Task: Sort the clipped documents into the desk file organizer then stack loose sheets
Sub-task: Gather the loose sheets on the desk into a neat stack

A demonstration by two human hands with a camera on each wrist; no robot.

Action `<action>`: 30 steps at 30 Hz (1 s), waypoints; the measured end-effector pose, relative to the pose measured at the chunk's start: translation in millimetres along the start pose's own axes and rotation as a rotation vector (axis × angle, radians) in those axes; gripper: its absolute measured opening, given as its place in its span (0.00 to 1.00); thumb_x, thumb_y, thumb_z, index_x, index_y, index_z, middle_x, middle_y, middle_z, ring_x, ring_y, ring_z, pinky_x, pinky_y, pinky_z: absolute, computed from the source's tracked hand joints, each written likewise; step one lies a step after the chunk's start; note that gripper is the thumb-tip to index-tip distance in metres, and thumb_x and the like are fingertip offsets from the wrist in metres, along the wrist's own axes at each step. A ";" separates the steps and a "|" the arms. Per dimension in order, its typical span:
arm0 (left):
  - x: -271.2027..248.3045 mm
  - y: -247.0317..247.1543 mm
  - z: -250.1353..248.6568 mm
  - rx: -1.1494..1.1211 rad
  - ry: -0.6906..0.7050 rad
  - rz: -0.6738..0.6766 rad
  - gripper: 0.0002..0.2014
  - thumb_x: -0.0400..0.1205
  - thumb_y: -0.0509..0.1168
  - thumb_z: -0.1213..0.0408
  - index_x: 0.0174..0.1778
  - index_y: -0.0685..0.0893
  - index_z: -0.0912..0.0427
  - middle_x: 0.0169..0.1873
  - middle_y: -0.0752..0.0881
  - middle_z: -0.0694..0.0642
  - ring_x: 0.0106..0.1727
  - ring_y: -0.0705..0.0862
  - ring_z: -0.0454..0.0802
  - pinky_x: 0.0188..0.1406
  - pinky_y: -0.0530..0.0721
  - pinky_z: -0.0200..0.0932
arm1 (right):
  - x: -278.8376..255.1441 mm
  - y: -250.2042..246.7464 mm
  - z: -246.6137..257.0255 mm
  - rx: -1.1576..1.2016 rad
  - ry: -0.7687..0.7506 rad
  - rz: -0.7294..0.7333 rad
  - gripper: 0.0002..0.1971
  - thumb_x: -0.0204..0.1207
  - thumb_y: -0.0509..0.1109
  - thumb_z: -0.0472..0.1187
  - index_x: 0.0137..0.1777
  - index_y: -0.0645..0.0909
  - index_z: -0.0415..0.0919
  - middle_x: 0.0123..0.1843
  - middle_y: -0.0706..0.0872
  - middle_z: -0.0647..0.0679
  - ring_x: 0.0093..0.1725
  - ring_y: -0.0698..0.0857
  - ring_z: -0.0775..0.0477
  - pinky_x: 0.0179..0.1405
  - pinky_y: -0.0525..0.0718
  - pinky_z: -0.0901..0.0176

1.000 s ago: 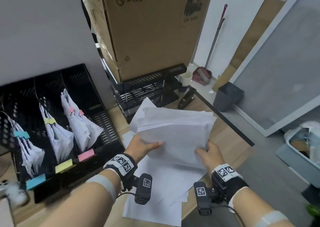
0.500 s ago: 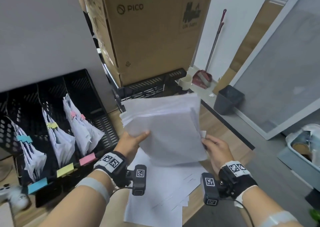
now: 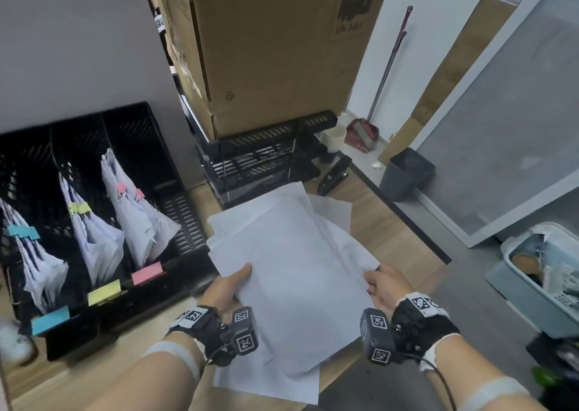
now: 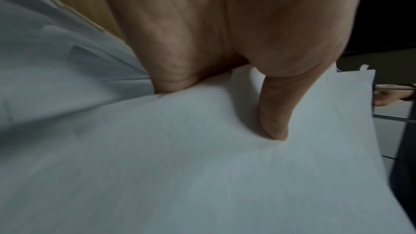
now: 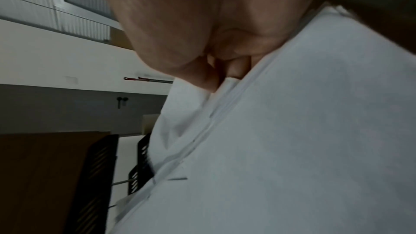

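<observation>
cardboard box (image 3: 275,50) on black tray rack (image 3: 266,157) | stapler (image 3: 333,175) | grey bin (image 3: 405,174) | dustpan (image 3: 360,135)

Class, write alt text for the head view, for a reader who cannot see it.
Two hands, left hand and right hand, hold a sheaf of loose sheets over a desk. To the left, a black organizer holds clipped documents in three slots.

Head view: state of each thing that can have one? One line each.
left hand: grips the paper stack's left edge, thumb on top
right hand: grips the stack's right edge
paper stack: held, edges uneven
file organizer: three slots filled with clipped documents
loose sheets: flat on the desk
</observation>
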State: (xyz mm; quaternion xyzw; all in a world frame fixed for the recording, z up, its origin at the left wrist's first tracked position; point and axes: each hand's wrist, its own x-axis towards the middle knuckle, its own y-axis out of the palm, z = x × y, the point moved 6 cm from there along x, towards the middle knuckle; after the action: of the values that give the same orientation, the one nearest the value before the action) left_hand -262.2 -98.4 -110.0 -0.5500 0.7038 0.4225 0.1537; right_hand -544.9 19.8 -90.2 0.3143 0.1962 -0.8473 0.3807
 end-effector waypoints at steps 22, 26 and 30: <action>57.9 1.5 41.5 0.301 -0.115 -0.107 0.24 0.74 0.79 0.60 0.63 0.86 0.69 0.56 0.91 0.73 0.55 0.91 0.75 0.61 0.85 0.77 | 36.8 -14.2 -34.6 -0.956 0.148 0.090 0.10 0.81 0.60 0.38 0.40 0.78 0.36 0.40 0.80 0.44 0.48 0.80 0.41 0.36 0.72 0.59; 69.7 11.6 49.5 0.374 -0.091 -0.051 0.21 0.70 0.81 0.61 0.57 0.89 0.65 0.56 0.91 0.74 0.61 0.88 0.78 0.65 0.82 0.78 | 41.8 -12.7 -28.9 -0.887 0.051 0.061 0.10 0.76 0.68 0.44 0.51 0.69 0.44 0.40 0.78 0.49 0.36 0.78 0.52 0.33 0.71 0.59; 59.3 29.2 48.9 0.477 -0.055 -0.031 0.14 0.72 0.80 0.61 0.51 0.90 0.61 0.50 0.94 0.67 0.56 0.92 0.71 0.64 0.87 0.69 | 47.9 -4.9 -36.3 -0.884 0.052 0.144 0.26 0.74 0.65 0.36 0.71 0.62 0.48 0.48 0.80 0.51 0.42 0.82 0.51 0.34 0.77 0.61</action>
State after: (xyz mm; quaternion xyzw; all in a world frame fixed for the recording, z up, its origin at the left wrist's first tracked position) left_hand -321.4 -98.2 -167.1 -0.4973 0.7707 0.2567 0.3046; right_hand -559.2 18.7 -148.7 0.1555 0.5264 -0.6454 0.5312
